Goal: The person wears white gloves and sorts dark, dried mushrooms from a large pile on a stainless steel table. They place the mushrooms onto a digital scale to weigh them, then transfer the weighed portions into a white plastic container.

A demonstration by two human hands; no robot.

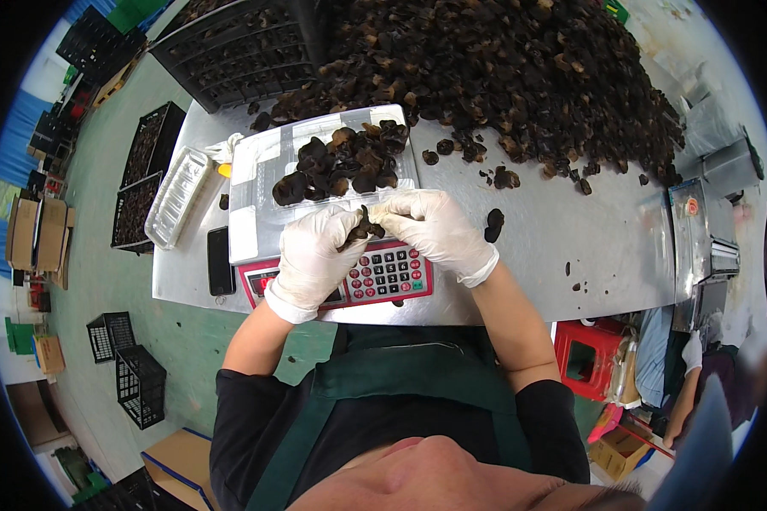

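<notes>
My left hand (313, 259), in a white glove, grips a dark piece of wood ear fungus (362, 230) over the front of a digital scale (393, 271) with a red keypad panel. The gloved fingertips of my right hand (438, 230) pinch the same piece from the other side. Just beyond both hands, a clear plastic tray (393, 185) rests on the scale's platform (249, 185). Several wood ears (339, 160) are heaped on that tray. My left hand hides part of the scale's lit display (262, 281).
A large heap of wood ears (505, 76) covers the back of the steel table (601, 243). At back left stands a black crate (243, 64) of them. Left of the scale lie a phone (221, 262) and clear trays (179, 195). A co-worker's gloved hand (692, 351) shows at right.
</notes>
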